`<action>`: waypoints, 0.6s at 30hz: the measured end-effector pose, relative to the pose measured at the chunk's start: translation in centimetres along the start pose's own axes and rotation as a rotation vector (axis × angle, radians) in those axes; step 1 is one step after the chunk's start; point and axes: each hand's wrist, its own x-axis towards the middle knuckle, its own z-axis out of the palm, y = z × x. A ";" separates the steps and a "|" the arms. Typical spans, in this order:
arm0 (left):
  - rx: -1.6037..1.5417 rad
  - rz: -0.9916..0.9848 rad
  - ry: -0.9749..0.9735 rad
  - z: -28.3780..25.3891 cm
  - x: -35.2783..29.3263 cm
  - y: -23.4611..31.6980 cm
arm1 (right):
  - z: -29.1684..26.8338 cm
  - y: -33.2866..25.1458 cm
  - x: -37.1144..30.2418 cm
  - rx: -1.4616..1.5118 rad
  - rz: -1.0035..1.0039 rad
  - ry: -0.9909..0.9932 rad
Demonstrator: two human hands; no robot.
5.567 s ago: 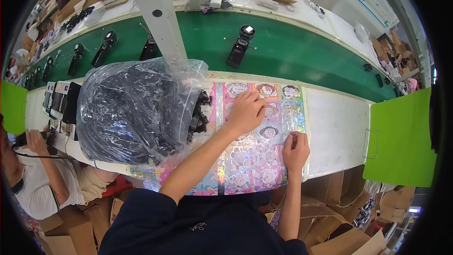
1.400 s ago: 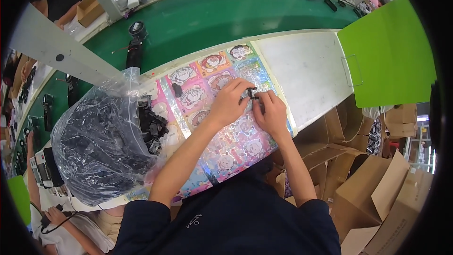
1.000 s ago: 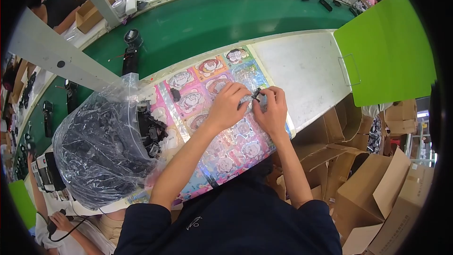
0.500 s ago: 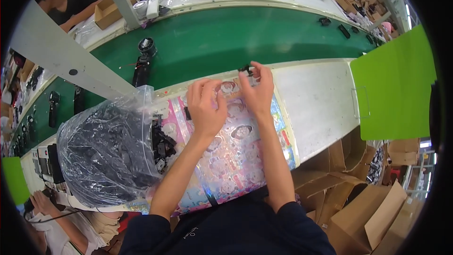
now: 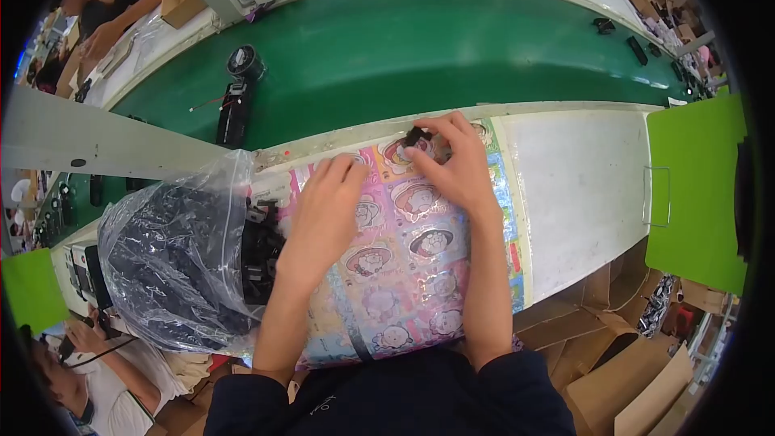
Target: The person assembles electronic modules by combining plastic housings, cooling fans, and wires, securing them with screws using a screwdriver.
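My right hand (image 5: 462, 163) pinches a small black plastic part (image 5: 418, 136) between thumb and fingers, just above the far edge of a shiny sheet (image 5: 387, 274) printed with colourful cartoon pictures. Nearer the left side of the sheet, my left hand (image 5: 329, 198) is bent down with its fingers close together. Its thumb and whatever lies under the palm are hidden. To the left of that hand, a large clear plastic bag (image 5: 173, 258) lies on its side, its mouth toward me and full of small black parts (image 5: 260, 250).
A green conveyor belt (image 5: 387, 48) runs beyond the bench, carrying a black handheld device (image 5: 234, 109) with a round head and a loose red wire. A grey post (image 5: 105, 133) stands at left. Right are a lime-green panel (image 5: 698, 194) and cardboard boxes (image 5: 622, 387). Co-workers sit left.
My left hand has drawn in, its fingers closing together over where a small black piece lay. My right hand's pinched part has turned more into view. The whole view has shifted slightly.
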 end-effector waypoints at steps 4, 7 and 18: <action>-0.202 0.165 0.209 2.3 1.4 0.4 | -0.7 -0.5 -0.6 0.025 0.095 -0.060; -0.364 0.097 0.301 3.0 1.5 0.9 | -0.2 0.4 -0.6 -0.121 -0.072 -0.049; -0.154 0.008 0.364 3.6 1.3 -0.1 | -0.4 0.0 -0.8 -0.159 -0.111 -0.075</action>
